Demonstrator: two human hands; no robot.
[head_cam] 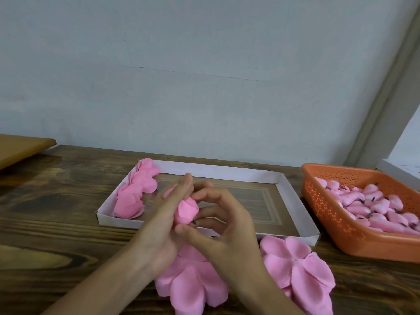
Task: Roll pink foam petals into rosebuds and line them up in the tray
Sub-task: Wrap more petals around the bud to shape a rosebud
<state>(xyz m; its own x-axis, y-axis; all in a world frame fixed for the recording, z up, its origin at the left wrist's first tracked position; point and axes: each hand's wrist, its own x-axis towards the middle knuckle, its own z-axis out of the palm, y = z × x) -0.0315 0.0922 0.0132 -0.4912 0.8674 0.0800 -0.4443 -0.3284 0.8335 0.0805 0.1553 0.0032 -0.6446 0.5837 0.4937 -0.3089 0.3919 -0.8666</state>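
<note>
Both hands meet just in front of the tray (227, 172), above flat petal pieces (191, 285) that lie on the desk (56, 223) along the tray's near wall. The left hand (163, 214) lies with straight fingers against a half-rolled rosebud (186, 210). The right hand (225, 226) curls round it, thumb under and fingers arching over the top. The left thumb is hidden, so whether it also pinches is unclear.

Rolling looks nearly done. Next comes a firm last tuck so the foam does not spring open, then setting the bud down beside the finished rosebuds (134, 196) lined up at the tray's left end.

The bud's long axis seems to run along the left fingers, with a dark stub at the base toward the person and the rounded tip toward the tray's far wall.

Right of the tray stands an orange basket (341, 223) of pink pieces (375, 208).
</note>
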